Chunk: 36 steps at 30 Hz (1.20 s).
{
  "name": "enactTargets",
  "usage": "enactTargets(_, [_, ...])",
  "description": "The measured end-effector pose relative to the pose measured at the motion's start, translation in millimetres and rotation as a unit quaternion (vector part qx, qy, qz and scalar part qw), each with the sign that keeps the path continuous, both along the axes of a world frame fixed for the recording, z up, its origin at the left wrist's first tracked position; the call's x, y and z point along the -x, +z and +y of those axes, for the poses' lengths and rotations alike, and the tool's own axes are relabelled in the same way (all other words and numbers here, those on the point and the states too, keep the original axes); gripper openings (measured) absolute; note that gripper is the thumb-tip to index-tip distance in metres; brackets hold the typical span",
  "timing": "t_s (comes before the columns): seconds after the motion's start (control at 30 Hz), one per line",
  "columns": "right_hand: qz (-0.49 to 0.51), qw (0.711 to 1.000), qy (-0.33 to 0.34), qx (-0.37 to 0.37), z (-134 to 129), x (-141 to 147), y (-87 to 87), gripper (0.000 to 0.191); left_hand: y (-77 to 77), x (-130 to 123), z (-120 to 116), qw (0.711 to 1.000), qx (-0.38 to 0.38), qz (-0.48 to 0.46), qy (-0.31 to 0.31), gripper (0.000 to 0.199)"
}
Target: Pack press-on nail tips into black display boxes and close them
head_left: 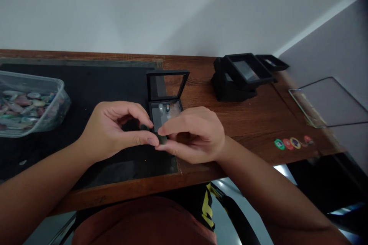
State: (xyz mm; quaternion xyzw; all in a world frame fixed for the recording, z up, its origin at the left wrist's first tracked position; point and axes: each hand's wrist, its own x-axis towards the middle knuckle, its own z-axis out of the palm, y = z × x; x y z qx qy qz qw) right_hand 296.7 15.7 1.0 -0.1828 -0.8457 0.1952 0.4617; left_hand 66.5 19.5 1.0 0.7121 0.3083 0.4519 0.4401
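A small dark greenish piece (162, 139) is pinched between the thumb and fingers of my right hand (195, 134). My left hand (117, 128) is closed at the fingertips around another dark bit (144, 127), which may be part of the same object; the fingers partly hide it. Just beyond my fingertips, an open black-framed case (150, 103) stands with its clear-windowed lid raised. A few small shiny pieces (168, 107) lie inside its lower half, and my right hand covers its near right part.
At the left, a clear plastic tub (61, 91) holds many colourful stone-like pieces on a black mat (86, 80). Several black frames (234, 92) are stacked at the back right. Round coloured stickers (295, 142) lie near the table's right end, beside a thin wire frame (330, 77).
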Motion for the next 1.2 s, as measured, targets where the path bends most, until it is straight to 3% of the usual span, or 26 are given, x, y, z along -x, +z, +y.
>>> enactTargets(0.23, [0.000,0.997,0.039,0.071,3.6,-12.9,11.5,0.011,1.0,3.7,2.6,0.998,-0.011,-0.007,0.059,0.035])
enactTargets(0.63, [-0.091,0.986,-0.026,0.137,17.3,-25.5,4.4,0.015,5.2,11.0,7.2,0.972,-0.045,0.062,0.220,0.019])
enactTargets(0.73, [-0.068,0.989,-0.041,0.128,16.8,-24.3,2.7,0.015,0.9,11.8,4.1,0.972,-0.058,0.083,0.210,0.016])
enactTargets(0.93, [-0.006,0.996,-0.039,0.074,10.3,-11.7,-1.4,0.013,2.4,3.1,-3.6,0.984,-0.075,0.116,0.114,0.010])
enactTargets(1.2, [-0.016,0.999,-0.008,0.036,5.8,-4.3,-2.0,0.009,1.4,1.8,-3.7,0.976,-0.175,0.107,0.077,0.014])
